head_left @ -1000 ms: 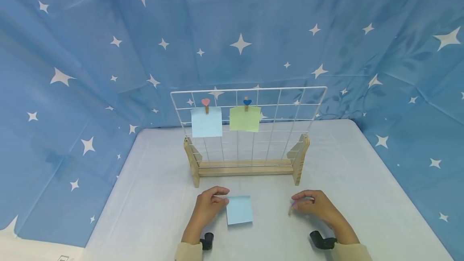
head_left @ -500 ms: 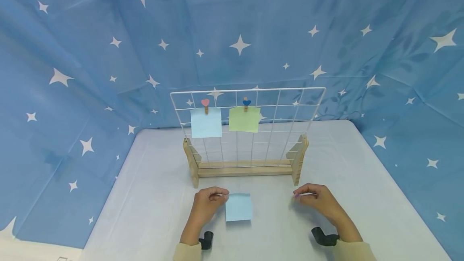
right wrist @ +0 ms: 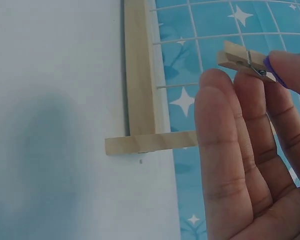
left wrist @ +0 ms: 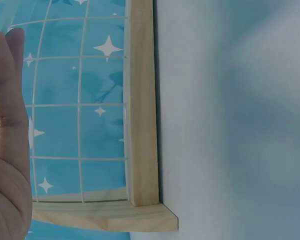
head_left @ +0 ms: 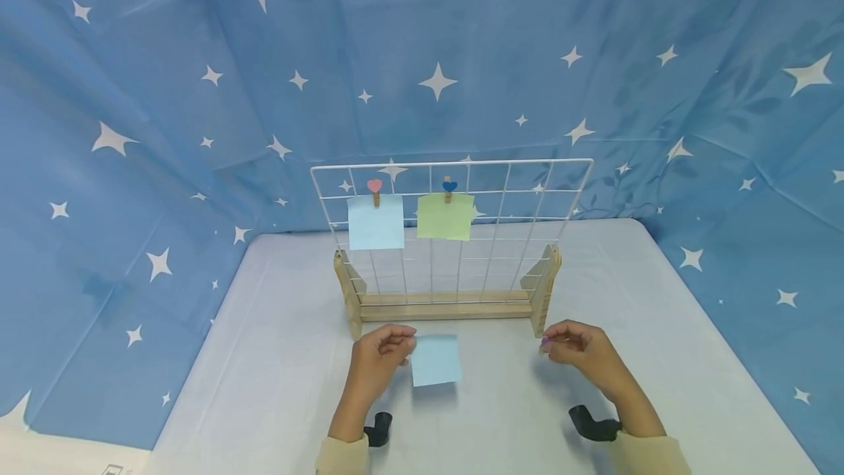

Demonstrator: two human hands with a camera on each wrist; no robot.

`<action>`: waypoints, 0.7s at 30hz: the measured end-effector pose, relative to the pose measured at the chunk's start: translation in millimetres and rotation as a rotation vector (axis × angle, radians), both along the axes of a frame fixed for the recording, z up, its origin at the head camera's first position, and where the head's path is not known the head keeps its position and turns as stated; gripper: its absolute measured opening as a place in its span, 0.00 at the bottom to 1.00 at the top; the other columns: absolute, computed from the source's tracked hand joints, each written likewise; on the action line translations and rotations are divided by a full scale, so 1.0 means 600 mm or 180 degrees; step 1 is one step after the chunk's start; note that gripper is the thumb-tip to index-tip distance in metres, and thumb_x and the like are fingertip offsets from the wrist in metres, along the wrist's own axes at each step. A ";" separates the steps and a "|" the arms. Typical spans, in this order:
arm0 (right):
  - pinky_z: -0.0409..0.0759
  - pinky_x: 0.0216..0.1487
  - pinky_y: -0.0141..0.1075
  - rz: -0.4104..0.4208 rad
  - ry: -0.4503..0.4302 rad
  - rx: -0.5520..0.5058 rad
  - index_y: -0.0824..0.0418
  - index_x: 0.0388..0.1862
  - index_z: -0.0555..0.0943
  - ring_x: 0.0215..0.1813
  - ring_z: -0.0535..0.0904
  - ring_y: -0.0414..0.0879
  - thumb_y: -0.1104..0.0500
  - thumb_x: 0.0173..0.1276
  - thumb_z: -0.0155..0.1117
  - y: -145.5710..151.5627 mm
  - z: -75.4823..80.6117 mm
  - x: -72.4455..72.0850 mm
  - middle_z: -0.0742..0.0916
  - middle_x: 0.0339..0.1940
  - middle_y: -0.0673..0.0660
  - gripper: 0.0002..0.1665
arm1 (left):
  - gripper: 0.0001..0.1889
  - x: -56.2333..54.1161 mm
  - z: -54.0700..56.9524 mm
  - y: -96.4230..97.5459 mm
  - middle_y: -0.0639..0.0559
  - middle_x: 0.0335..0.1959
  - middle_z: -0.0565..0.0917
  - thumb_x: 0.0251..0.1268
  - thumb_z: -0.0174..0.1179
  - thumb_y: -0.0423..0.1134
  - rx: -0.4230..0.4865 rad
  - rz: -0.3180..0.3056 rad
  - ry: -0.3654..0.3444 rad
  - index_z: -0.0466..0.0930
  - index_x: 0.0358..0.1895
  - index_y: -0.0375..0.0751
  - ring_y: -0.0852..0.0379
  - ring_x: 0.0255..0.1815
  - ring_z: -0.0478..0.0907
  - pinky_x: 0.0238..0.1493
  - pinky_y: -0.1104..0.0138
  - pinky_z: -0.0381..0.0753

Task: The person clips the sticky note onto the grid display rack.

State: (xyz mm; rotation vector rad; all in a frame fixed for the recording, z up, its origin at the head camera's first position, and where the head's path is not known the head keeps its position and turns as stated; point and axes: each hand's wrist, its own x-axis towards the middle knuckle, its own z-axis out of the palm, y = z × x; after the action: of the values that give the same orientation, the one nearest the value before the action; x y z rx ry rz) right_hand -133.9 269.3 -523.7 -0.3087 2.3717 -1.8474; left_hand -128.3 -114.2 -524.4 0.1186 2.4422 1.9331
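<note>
My left hand [head_left: 381,361] pinches a light blue sticky note [head_left: 437,361] by its left upper edge, above the table in front of the rack. In the left wrist view, only part of this hand [left wrist: 7,135] shows at the left edge. My right hand [head_left: 583,350] pinches a small wooden clothespin [right wrist: 247,62] with a purple piece on it between thumb and fingers. That hand is near the right foot of a white wire grid rack [head_left: 488,262]. On the grid hang a blue note [head_left: 376,226] under a pink heart clothespin [head_left: 375,188] and a green note [head_left: 445,218] under a blue heart clothespin [head_left: 450,188].
Wooden feet [head_left: 543,292] and a wooden crossbar [head_left: 445,311] hold the grid up on a white-covered table [head_left: 283,358]. A blue star-patterned curtain [head_left: 435,35] surrounds the table at the back and sides. Black wrist mounts [head_left: 593,427] stick out from both wrists.
Both hands have moved forward toward the rack and lifted, the left carrying the blue sticky note and the right carrying the clothespin. The notes on the grid have stayed put.
</note>
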 end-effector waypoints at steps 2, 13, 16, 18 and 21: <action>0.90 0.44 0.32 -0.0060 0.0057 -0.0020 0.82 0.51 0.81 0.41 0.90 0.40 0.74 0.74 0.66 -0.001 0.004 -0.001 0.91 0.41 0.54 0.11 | 0.08 0.000 0.004 0.003 0.46 0.39 0.89 0.75 0.70 0.33 0.0045 0.0009 0.0046 0.89 0.49 0.32 0.59 0.37 0.88 0.40 0.69 0.90; 0.90 0.43 0.31 -0.0298 0.0301 -0.0006 0.81 0.51 0.82 0.41 0.88 0.37 0.74 0.76 0.66 -0.007 0.028 -0.003 0.90 0.42 0.49 0.10 | 0.05 -0.002 0.025 0.017 0.45 0.39 0.91 0.73 0.72 0.32 0.0100 -0.0018 0.0169 0.91 0.46 0.35 0.58 0.35 0.87 0.38 0.69 0.90; 0.90 0.43 0.31 -0.0360 0.0387 0.0015 0.80 0.51 0.83 0.42 0.88 0.36 0.74 0.75 0.66 -0.010 0.033 -0.004 0.89 0.42 0.44 0.09 | 0.05 -0.004 0.028 0.019 0.47 0.39 0.91 0.74 0.71 0.34 0.0001 -0.0009 0.0237 0.91 0.46 0.37 0.60 0.36 0.86 0.37 0.69 0.89; 0.89 0.43 0.30 -0.0385 0.0457 0.0005 0.80 0.50 0.83 0.42 0.88 0.36 0.75 0.75 0.67 -0.011 0.036 -0.004 0.89 0.42 0.44 0.09 | 0.05 -0.007 0.029 0.021 0.48 0.38 0.91 0.74 0.71 0.35 -0.0061 -0.0006 0.0273 0.91 0.46 0.38 0.60 0.36 0.86 0.36 0.69 0.89; 0.88 0.44 0.28 -0.0411 0.0546 0.0009 0.80 0.50 0.83 0.42 0.87 0.35 0.75 0.74 0.66 -0.013 0.040 -0.003 0.89 0.41 0.43 0.09 | 0.05 -0.009 0.033 0.023 0.49 0.38 0.90 0.74 0.71 0.36 -0.0090 -0.0013 0.0303 0.91 0.46 0.38 0.61 0.36 0.85 0.35 0.69 0.89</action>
State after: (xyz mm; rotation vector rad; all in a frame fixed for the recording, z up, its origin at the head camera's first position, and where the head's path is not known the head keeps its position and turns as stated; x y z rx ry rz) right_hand -135.6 261.3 -499.8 -0.3338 2.5633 -1.9456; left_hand -133.7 -100.2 -504.4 0.2200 2.5247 1.9340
